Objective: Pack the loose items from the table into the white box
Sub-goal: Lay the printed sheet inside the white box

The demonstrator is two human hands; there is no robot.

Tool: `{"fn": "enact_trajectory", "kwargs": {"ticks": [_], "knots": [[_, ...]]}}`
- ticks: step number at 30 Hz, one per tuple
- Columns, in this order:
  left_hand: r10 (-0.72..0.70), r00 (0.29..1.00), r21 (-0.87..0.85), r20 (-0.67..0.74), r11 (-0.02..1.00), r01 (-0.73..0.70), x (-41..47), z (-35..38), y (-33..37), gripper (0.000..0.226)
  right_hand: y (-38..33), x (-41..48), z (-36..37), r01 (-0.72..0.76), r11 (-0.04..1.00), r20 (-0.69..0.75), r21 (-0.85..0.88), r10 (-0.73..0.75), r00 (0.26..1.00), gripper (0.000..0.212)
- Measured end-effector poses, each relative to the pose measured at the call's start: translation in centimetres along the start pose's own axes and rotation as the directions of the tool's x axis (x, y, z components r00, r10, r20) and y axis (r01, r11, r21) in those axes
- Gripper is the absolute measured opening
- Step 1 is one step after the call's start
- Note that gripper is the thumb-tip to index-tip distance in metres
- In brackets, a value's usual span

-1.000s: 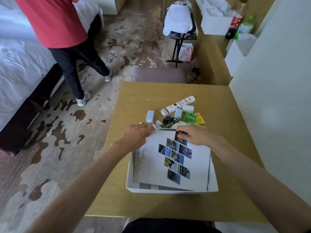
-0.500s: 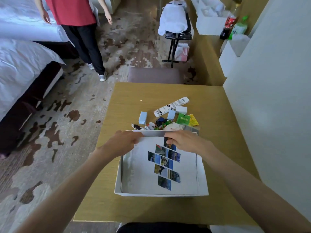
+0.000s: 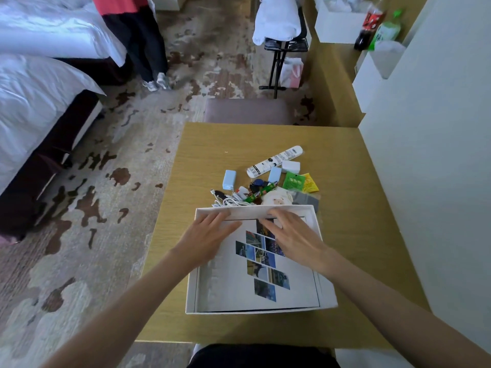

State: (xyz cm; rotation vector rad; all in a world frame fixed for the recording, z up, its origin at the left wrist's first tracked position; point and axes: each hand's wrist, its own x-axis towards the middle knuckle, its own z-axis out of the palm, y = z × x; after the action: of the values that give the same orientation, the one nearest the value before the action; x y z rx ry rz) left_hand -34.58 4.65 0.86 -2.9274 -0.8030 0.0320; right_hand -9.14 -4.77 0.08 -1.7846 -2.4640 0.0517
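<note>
The white box [image 3: 191, 296] sits on the wooden table [image 3: 353, 235] in front of me. Inside it lies a white sheet printed with small photos [image 3: 265, 264]. My left hand [image 3: 206, 239] and my right hand [image 3: 293, 239] rest flat on that sheet, fingers spread and reaching the box's far wall. Beyond the box lies a pile of loose items: a white remote [image 3: 275, 161], a light-blue charger [image 3: 229, 179], a white cable [image 3: 233, 201], a green packet [image 3: 293, 181], a yellow packet [image 3: 310, 184] and a grey pouch [image 3: 305, 199].
A brown padded seat [image 3: 247, 111] stands at the table's far edge. A person in a red top [image 3: 132, 30] stands by the beds [image 3: 39, 83] at the left. A white wall [image 3: 438, 155] borders the table's right side. A folding rack with white cloth [image 3: 280, 25] stands further back.
Both hands went from gripping the sheet's far edge to lying flat on it, and the sheet now lies level in the box. The person in red has moved further away.
</note>
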Motion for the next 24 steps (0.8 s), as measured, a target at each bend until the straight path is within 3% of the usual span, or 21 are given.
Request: {"fn": "enact_trajectory", "kwargs": {"ticks": [2, 4, 8, 11, 17, 20, 22, 24], "knots": [[-0.018, 0.992, -0.016, 0.126, 1.000, 0.020, 0.0, 0.4, 0.4, 0.061, 0.4, -0.4, 0.4, 0.043, 0.999, 0.014, -0.029, -0.042, 0.999, 0.060], [-0.076, 0.952, -0.027, 0.296, 0.996, 0.088, 0.6, 0.6, 1.0, 0.065, 0.7, -0.5, 1.0, 0.044, 0.999, 0.143, -0.013, -0.042, 0.989, 0.055], [-0.130, 0.855, -0.070, 0.501, 0.979, 0.189, 1.6, 1.4, 2.6, 0.081, 1.0, -0.4, 1.8, -0.010, 1.000, 0.409, 0.003, 0.008, 0.913, 0.067], [-0.120, 0.799, -0.114, 0.590, 0.967, 0.229, 1.4, 2.6, 3.7, 0.094, 1.0, -0.6, 2.3, -0.017, 1.000, 0.509, -0.004, 0.016, 0.860, 0.081], [-0.087, 0.753, -0.132, 0.652, 0.965, 0.226, 1.2, 3.4, 4.4, 0.109, 0.5, -1.6, 2.2, -0.020, 1.000, 0.649, 0.006, 0.011, 0.761, 0.100], [-0.076, 0.760, -0.176, 0.645, 0.954, 0.244, 0.7, 2.2, 4.6, 0.098, 0.3, -1.6, 1.1, -0.007, 0.998, 0.628, 0.063, -0.034, 0.777, 0.087], [-0.124, 0.814, -0.289, 0.567, 0.896, 0.338, 0.5, 1.2, 4.4, 0.072, 0.6, -1.0, -0.1, -0.061, 0.978, 0.511, 0.201, -0.051, 0.858, 0.062], [-0.249, 0.871, -0.450, 0.424, 0.777, 0.441, 0.7, 0.1, 3.9, 0.047, 1.2, 0.0, -1.6, -0.113, 0.933, 0.320, 0.341, -0.003, 0.947, 0.044]]}}
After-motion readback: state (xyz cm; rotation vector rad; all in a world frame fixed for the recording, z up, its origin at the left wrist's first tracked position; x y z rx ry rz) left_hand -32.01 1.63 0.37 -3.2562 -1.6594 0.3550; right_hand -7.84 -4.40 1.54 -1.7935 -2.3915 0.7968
